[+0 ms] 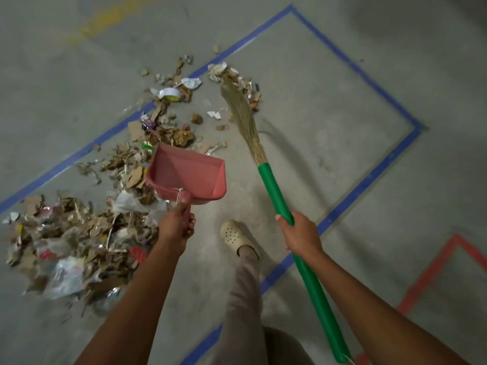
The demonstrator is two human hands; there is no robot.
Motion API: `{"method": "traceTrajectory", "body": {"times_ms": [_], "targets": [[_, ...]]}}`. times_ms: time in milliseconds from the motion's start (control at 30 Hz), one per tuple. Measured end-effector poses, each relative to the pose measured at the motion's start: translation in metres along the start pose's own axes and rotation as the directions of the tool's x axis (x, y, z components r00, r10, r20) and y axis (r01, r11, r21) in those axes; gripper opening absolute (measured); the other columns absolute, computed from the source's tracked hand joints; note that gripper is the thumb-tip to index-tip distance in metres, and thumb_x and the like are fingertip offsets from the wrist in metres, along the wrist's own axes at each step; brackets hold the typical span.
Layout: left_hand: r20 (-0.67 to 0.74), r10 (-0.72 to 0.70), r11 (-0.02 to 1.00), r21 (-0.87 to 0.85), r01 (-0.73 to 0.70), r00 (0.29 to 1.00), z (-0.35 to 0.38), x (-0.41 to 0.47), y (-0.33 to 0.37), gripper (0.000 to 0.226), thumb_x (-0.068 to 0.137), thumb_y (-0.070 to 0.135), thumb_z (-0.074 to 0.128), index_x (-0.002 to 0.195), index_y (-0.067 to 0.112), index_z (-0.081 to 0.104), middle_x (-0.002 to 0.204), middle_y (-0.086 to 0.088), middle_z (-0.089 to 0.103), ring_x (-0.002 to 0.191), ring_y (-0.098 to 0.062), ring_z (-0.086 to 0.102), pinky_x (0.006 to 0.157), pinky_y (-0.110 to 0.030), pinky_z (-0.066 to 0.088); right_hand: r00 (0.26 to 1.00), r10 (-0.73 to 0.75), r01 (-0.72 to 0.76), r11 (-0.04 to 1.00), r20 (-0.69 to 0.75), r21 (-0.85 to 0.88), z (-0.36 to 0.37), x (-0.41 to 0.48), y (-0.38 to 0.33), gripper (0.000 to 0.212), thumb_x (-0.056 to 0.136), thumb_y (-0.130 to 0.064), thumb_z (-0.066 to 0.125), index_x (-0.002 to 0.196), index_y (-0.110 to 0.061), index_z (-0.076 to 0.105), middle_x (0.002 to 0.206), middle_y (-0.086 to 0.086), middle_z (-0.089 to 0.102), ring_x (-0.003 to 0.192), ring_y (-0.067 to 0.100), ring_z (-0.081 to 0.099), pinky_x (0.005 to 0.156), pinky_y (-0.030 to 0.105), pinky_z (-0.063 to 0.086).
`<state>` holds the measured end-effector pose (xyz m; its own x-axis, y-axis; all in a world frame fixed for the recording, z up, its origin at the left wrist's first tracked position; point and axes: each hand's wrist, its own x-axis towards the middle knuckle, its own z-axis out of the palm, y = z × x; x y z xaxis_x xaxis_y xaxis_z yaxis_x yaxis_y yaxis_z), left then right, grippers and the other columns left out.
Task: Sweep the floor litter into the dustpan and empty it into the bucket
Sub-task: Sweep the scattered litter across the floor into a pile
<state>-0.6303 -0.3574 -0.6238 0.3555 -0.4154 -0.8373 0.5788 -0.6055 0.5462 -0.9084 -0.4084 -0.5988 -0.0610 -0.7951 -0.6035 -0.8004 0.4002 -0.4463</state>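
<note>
Sweeping the far bits closer

The right hand (300, 233) is gripping the green broom (274, 191), its brush touching the far litter (237, 80). The left hand (176, 227) is holding the empty pink dustpan (189, 175) by its handle. Pulling bits gently toward the big pile (73, 246) near left is looking best

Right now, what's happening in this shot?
A person is sweeping up on a concrete floor. The left hand grips the handle of a pink dustpan, which looks empty and is held low beside the scattered litter. The right hand holds a green-handled broom, its bristles reaching a small pile of scraps near the blue tape line. A bigger heap lies to the left. No bucket is in view.
</note>
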Motion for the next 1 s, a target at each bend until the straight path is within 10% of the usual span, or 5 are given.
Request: {"method": "traceTrajectory", "body": {"times_ms": [200, 733, 1000], "targets": [[-0.045, -0.071, 0.993, -0.102, 0.066, 0.996, 0.053, 0.072, 0.031, 0.021, 0.100, 0.035, 0.054, 0.094, 0.015, 0.055, 0.063, -0.001, 0.046, 0.038, -0.006, 0.039, 0.034, -0.016, 0.027, 0.997, 0.072, -0.072, 0.997, 0.036, 0.012, -0.018, 0.088, -0.031, 0.036, 0.096, -0.047, 0.059, 0.078, -0.015, 0.061, 0.059, 0.006, 0.066, 0.041, 0.014, 0.064, 0.051, 0.026, 0.052], [-0.148, -0.098, 0.984, -0.165, 0.073, 0.984, 0.160, 0.204, 0.038, 0.021, 0.099, 0.033, 0.057, 0.101, 0.012, 0.060, 0.065, -0.004, 0.049, 0.049, -0.012, 0.039, 0.038, -0.020, 0.031, 0.993, 0.114, -0.113, 0.993, 0.015, -0.023, -0.034, 0.369, -0.011, 0.022, 0.092, -0.027, 0.062, 0.104, -0.010, 0.052, 0.079, 0.011, 0.069, 0.064, 0.032, 0.071, 0.064, 0.054, 0.061], [-0.221, -0.143, 0.966, -0.244, 0.087, 0.965, 0.199, 0.268, -0.008, 0.018, 0.102, 0.026, 0.049, 0.093, 0.013, 0.056, 0.063, -0.005, 0.048, 0.044, -0.011, 0.038, 0.036, -0.019, 0.029, 0.983, 0.157, -0.127, 0.957, 0.097, -0.261, -0.005, 0.489, 0.021, 0.028, 0.097, -0.025, 0.056, 0.114, -0.003, 0.057, 0.102, 0.019, 0.068, 0.086, 0.037, 0.069, 0.073, 0.043, 0.060]]}}
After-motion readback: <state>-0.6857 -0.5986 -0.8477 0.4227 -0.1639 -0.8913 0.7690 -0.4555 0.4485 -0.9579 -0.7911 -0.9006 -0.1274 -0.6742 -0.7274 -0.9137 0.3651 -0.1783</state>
